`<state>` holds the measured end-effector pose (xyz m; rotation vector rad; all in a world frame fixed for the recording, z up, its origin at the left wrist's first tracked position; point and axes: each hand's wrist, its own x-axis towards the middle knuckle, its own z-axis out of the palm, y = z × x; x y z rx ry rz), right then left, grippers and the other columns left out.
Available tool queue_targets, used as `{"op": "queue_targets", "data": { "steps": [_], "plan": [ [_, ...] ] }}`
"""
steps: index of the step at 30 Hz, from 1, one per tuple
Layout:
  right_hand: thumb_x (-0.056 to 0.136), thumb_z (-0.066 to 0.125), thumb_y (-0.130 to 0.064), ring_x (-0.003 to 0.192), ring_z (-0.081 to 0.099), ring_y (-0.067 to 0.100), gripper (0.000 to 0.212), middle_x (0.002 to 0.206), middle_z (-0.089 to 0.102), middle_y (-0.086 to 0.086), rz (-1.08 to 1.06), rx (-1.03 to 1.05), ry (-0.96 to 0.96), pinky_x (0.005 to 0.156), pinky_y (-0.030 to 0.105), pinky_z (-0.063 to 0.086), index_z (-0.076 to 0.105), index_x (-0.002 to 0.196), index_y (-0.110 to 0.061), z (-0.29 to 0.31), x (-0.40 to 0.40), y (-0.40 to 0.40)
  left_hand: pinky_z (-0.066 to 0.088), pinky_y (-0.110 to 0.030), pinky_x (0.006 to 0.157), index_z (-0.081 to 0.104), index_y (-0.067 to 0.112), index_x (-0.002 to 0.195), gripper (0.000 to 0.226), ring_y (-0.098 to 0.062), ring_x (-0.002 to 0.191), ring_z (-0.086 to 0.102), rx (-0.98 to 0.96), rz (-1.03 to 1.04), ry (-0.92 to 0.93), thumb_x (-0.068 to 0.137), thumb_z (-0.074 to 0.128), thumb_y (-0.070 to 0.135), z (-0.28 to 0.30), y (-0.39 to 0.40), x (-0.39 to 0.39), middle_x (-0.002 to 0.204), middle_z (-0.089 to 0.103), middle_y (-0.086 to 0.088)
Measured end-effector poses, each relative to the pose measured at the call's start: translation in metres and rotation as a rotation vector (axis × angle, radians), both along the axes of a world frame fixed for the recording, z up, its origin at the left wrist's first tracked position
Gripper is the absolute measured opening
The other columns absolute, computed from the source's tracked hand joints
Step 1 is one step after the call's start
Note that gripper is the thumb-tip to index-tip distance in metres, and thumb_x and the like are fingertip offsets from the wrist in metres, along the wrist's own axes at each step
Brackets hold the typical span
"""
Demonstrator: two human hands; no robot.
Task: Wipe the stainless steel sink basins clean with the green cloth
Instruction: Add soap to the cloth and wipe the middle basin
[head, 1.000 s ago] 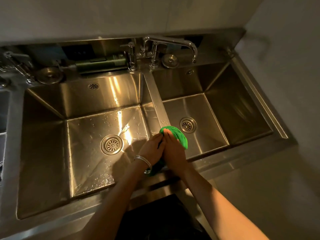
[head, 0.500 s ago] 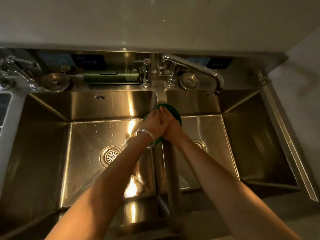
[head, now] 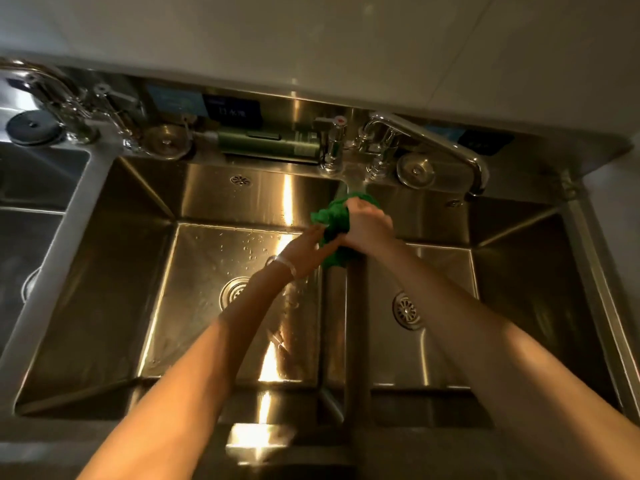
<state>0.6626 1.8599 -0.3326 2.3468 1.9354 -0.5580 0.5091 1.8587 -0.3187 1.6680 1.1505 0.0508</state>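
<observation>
**Both hands on the green cloth at the far end of the divider**

I am looking down into a double steel sink, with the left basin (head: 104, 289) and the right basin (head: 540, 289) lying side by side and a narrow divider (head: 349, 341) running away from me between them. The green cloth (head: 334, 220) is sitting bunched up on the far end of that divider, just below the back ledge. It is crumpled into a lump, so I cannot give it a clear long axis; its loose ends are sticking out to the left and toward me.

My right hand (head: 367, 225) is lying over the cloth with its fingers curling down around the bunch, gripping it. My left hand (head: 304, 251) is reaching in from the left, its fingers lying fairly straight and touching the near left side of the cloth; I cannot tell whether they are pinching any fabric. A bracelet (head: 287, 266) is circling the left wrist.

The tap (head: 433, 140) is standing on the back ledge, its spout pointing right and ending over the right basin. Each basin is showing a round drain: the left drain (head: 235, 291) is partly hidden by my forearm, and the right drain (head: 407, 310) is sitting in plain view. Water drops are dotting the left basin floor, and a green bottle (head: 270, 143) is lying on its side along the ledge
</observation>
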Motion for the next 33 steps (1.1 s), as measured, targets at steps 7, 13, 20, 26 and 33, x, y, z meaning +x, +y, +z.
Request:
{"op": "queue_targets", "data": {
  "steps": [7,13,20,26,33],
  "plan": [
    [0.069,0.069,-0.045,0.096,0.061,0.027,0.058,0.108,0.061,0.002,-0.043,-0.001,0.029,0.079,0.036,0.049,0.048,0.117,-0.02,0.006,-0.048,-0.137,0.037,-0.034,0.101,0.052,0.0,0.127,0.044,-0.033,0.121,0.05,0.034,0.085,0.145,0.089,0.058,0.021,-0.027,-0.088,-0.129,0.128,0.054,-0.02],
    [0.069,0.062,-0.05,0.092,0.065,0.033,0.054,0.099,0.069,0.006,-0.216,-0.052,-0.13,0.074,0.036,0.048,0.047,0.114,-0.022,0.001,-0.092,-0.241,0.021,-0.017,0.104,0.042,0.009,0.137,0.044,-0.019,0.134,0.036,0.233,-0.07,0.137,0.094,0.05,0.016,-0.008,-0.158,-0.174,0.144,0.041,-0.008],
    [0.069,0.067,-0.049,0.091,0.065,0.034,0.043,0.09,0.07,0.012,-0.58,0.041,-0.035,0.072,0.036,0.046,0.047,0.095,-0.02,0.008,-0.141,-0.309,0.013,-0.02,0.111,0.03,0.014,0.144,0.051,-0.016,0.143,0.014,0.234,-0.323,0.101,0.096,0.041,0.026,-0.012,-0.218,-0.217,0.153,0.025,-0.003],
    [0.072,0.063,-0.05,0.093,0.063,0.034,0.045,0.095,0.068,0.011,-0.585,0.063,0.006,0.075,0.036,0.047,0.044,0.097,-0.017,0.011,-0.203,-0.322,0.014,-0.023,0.113,0.032,0.017,0.143,0.048,-0.014,0.143,0.012,0.317,-0.23,0.051,0.097,0.044,0.018,-0.013,-0.242,-0.271,0.151,0.028,0.0],
    [0.082,0.05,-0.049,0.088,0.063,0.033,0.049,0.095,0.065,0.009,-0.249,0.077,-0.025,0.067,0.034,0.042,0.039,0.11,-0.01,0.014,-0.306,-0.278,0.015,-0.015,0.105,0.042,0.009,0.136,0.044,-0.019,0.138,0.03,0.322,0.083,0.005,0.093,0.05,0.008,-0.008,-0.252,-0.348,0.143,0.041,-0.008]
  ]
}}
